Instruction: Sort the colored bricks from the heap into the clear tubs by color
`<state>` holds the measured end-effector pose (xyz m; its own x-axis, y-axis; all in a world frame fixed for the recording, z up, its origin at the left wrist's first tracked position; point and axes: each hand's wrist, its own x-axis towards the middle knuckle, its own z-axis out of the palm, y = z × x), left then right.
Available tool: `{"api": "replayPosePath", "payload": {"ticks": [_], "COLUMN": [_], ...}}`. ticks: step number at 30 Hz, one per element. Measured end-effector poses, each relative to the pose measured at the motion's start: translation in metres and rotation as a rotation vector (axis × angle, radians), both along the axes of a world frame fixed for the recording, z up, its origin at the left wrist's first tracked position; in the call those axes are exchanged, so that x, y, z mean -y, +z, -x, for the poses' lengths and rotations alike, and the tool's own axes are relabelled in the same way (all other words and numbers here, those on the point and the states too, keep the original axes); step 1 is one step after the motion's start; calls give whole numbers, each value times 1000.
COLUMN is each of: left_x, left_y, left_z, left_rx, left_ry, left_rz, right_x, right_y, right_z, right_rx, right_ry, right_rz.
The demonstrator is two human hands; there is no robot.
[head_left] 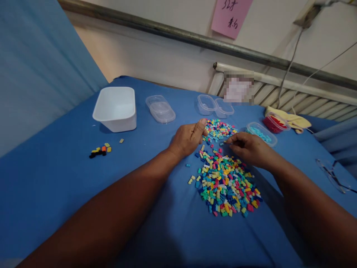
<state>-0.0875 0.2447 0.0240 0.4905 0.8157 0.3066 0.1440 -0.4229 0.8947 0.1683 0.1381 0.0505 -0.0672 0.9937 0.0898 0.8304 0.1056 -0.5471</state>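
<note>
Small multicoloured plastic building bricks lie in two heaps on a blue cloth: a larger near heap (227, 184) and a smaller far heap (219, 129), with loose bricks between. My left hand (189, 138) is closed at the left edge of the far heap, thumb uppermost. A speck of pink shows by its thumb tip, but what the curled fingers hold is hidden. My right hand (248, 147) reaches in from the right, its thumb and fingers pinched together low over the loose bricks. Whatever sits in that pinch is too small to make out.
To the right are clear tubs of light-blue bricks (260, 133) and red bricks (275, 124), a yellow cloth (290, 118) and glasses (333, 175). Behind stand clear tubs (206, 106). Leftward are clear lids (161, 109), a white bin (115, 111) and several yellow, black and orange bricks (100, 150).
</note>
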Motion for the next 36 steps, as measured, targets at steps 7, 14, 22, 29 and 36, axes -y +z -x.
{"api": "replayPosePath", "payload": {"ticks": [7, 14, 22, 29, 36], "left_x": [0, -1, 0, 0, -1], "left_y": [0, -1, -1, -1, -2], "left_z": [0, -2, -2, -2, -2], "left_rx": [-7, 10, -3, -19, -3], "left_ry": [12, 2, 4, 4, -7], "left_rz": [9, -10, -10, -12, -36], "right_x": [-26, -39, -38, -48, -55], "right_y": [-1, -2, -1, 2, 5], "right_z": [18, 23, 22, 35, 47], "right_rx": [315, 368, 325, 317, 388], "right_ry": [203, 123, 120, 186, 101], "right_rz": [-66, -18, 50, 18, 64]}}
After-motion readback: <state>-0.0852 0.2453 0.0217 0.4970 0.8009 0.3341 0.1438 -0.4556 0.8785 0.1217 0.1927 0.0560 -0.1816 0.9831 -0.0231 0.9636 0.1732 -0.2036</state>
